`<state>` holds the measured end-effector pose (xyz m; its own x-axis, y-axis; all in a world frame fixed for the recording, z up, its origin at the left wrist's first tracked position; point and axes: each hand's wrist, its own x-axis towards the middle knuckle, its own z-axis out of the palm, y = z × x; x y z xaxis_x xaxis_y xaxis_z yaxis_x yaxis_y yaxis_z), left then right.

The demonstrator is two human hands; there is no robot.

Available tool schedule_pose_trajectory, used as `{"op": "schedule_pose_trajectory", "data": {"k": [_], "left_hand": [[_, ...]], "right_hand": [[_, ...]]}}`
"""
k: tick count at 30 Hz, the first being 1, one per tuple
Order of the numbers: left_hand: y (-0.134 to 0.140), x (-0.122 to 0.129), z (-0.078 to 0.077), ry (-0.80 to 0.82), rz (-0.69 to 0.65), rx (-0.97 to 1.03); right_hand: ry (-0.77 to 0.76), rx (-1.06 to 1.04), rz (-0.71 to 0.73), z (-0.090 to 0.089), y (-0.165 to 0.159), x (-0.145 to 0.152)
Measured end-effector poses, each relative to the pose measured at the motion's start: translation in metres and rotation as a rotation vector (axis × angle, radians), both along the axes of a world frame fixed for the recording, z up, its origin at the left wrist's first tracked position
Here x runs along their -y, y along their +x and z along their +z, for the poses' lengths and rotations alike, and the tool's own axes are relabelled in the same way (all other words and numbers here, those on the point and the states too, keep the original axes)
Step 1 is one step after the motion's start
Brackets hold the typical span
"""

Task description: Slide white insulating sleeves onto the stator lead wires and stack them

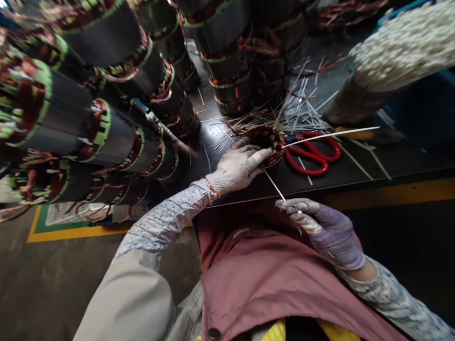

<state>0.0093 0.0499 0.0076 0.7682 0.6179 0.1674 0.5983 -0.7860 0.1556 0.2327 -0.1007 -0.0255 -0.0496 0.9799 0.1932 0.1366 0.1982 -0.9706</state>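
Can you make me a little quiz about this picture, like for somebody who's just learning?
1. True or false: the left hand is touching the small wound ring.
2. Pick one. What colour are the handles of the scissors?
A) green
B) red
C) blue
3. Which hand is pinching a thin white cord?

Key:
1. True
2. B
3. The right hand

Concealing part of a wound ring (279,142) beneath the left hand (237,166) at center and the blades of red-handled scissors (307,171) farther right; cropping copper-wound stacks (67,104) at upper left, a white bundle (408,47) at upper right.
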Motion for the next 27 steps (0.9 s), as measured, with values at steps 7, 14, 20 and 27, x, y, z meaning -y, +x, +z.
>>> {"op": "schedule_pose_trajectory", "data": {"k": [7, 14, 20, 27], "left_hand": [[-0.001, -0.003, -0.001, -0.027, 0.007, 0.013], [0.001, -0.002, -0.001, -0.061, 0.02, 0.023], [-0.002, 0.004, -0.004, -0.086, 0.092, 0.135], [-0.003, 0.014, -0.023, -0.055, 0.165, 0.408]], "right_hand": [[-0.017, -0.04, -0.071, 0.008, -0.008, 0.012], [-0.034, -0.052, -0.185, -0.002, -0.028, -0.001], [0.066, -0.048, -0.181, -0.018, -0.055, -0.053], [0.178, 0.159, -0.207, 0.007, -0.033, -0.06]]}}
